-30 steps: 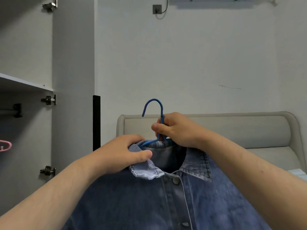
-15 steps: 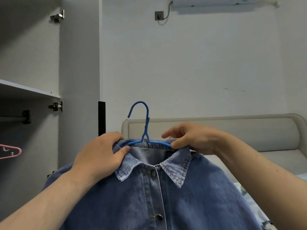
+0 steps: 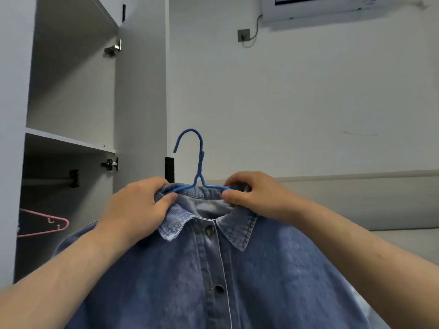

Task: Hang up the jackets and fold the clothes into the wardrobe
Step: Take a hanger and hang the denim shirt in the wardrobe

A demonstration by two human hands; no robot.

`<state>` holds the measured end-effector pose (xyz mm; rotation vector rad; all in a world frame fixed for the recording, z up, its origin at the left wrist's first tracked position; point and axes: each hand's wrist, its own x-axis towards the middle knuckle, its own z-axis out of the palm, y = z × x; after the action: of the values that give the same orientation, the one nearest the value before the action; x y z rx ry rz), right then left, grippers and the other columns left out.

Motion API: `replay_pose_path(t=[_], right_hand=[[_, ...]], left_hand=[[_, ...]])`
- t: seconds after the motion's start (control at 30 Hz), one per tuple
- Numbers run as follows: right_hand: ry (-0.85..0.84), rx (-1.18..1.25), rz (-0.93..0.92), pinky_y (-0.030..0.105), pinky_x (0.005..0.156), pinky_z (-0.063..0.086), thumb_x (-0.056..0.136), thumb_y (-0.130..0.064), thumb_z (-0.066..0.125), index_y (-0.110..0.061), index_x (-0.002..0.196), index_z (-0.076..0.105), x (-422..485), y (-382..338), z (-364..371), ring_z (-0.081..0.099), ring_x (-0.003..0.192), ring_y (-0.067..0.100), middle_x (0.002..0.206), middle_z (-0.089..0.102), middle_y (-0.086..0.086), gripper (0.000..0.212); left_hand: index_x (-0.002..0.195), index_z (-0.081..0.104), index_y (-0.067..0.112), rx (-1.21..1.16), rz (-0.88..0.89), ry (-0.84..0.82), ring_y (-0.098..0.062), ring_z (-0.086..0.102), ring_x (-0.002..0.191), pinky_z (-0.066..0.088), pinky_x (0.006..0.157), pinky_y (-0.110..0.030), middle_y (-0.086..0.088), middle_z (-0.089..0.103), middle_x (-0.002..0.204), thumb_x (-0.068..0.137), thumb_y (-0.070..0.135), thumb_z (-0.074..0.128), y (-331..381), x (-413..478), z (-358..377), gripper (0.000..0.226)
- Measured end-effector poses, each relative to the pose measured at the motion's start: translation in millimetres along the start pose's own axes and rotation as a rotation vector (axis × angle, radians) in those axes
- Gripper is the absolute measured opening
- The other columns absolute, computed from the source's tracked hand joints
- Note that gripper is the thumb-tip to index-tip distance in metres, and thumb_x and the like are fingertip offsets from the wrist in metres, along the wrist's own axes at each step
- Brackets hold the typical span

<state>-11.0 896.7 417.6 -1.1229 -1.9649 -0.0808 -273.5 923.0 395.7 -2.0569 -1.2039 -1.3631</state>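
A blue denim jacket (image 3: 249, 276) hangs on a blue wire hanger (image 3: 198, 162) held up in front of me, buttons facing me. My left hand (image 3: 135, 210) grips the left side of the collar and the hanger arm under it. My right hand (image 3: 259, 195) pinches the right side of the collar with the hanger arm. The hook stands upright above the collar, its opening to the left. The open wardrobe (image 3: 71, 96) is at the left, with its rail (image 3: 47, 180) under a shelf.
A pink hanger (image 3: 45, 224) hangs low inside the wardrobe. The open wardrobe door (image 3: 140, 103) stands just left of the blue hook. A padded grey headboard (image 3: 356, 200) and bed lie behind the jacket at the right. An air conditioner (image 3: 320, 5) sits high on the wall.
My right hand left the hanger's neck and moved to the right collar. The jacket now faces me squarely, held higher, and my view has turned left toward the wardrobe.
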Motion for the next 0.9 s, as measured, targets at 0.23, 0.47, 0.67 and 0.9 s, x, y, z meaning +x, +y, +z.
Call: replay_pose_path(t=[0.23,0.47,0.67,0.9], right_hand=[[0.205,-0.149,-0.169,0.030,0.060,0.043,0.096,-0.035,0.057,-0.029,0.080,0.066,18,-19,29,0.054,0.065,0.006,0.062,0.059,-0.013,0.019],[0.290,-0.182,-0.242,0.039,0.063,0.047,0.097,-0.037,0.054,-0.023,0.081,0.062,19,-17,41,0.052,0.068,0.015,0.069,0.061,-0.005,0.023],[0.287,-0.171,-0.239,0.037,0.062,0.045,0.097,-0.037,0.055,-0.024,0.082,0.064,18,-17,45,0.051,0.069,0.013,0.069,0.061,-0.006,0.022],[0.215,-0.201,-0.197,0.029,0.054,0.032,0.097,-0.040,0.054,-0.036,0.065,0.051,15,-9,46,0.050,0.065,0.004,0.061,0.055,-0.014,0.032]], left_hand=[[0.083,0.068,0.028,-0.302,-0.007,-0.065,-0.007,0.056,0.075,0.045,0.067,-0.029,0.007,0.064,0.077,0.078,0.026,0.053,-3,3,-39,0.017],[0.078,0.070,0.031,-0.435,-0.206,-0.251,-0.012,0.054,0.063,0.042,0.053,-0.022,0.004,0.066,0.083,0.056,0.002,0.047,-15,10,-64,0.042],[0.081,0.065,0.041,0.012,0.137,-0.383,0.001,0.050,0.089,0.043,0.075,-0.020,0.023,0.048,0.104,0.075,-0.007,0.051,-25,5,-61,0.051],[0.115,0.044,0.050,0.585,0.371,-0.586,-0.005,0.041,0.086,0.039,0.072,-0.029,0.014,0.034,0.096,0.089,0.033,0.039,-21,17,-61,0.031]])
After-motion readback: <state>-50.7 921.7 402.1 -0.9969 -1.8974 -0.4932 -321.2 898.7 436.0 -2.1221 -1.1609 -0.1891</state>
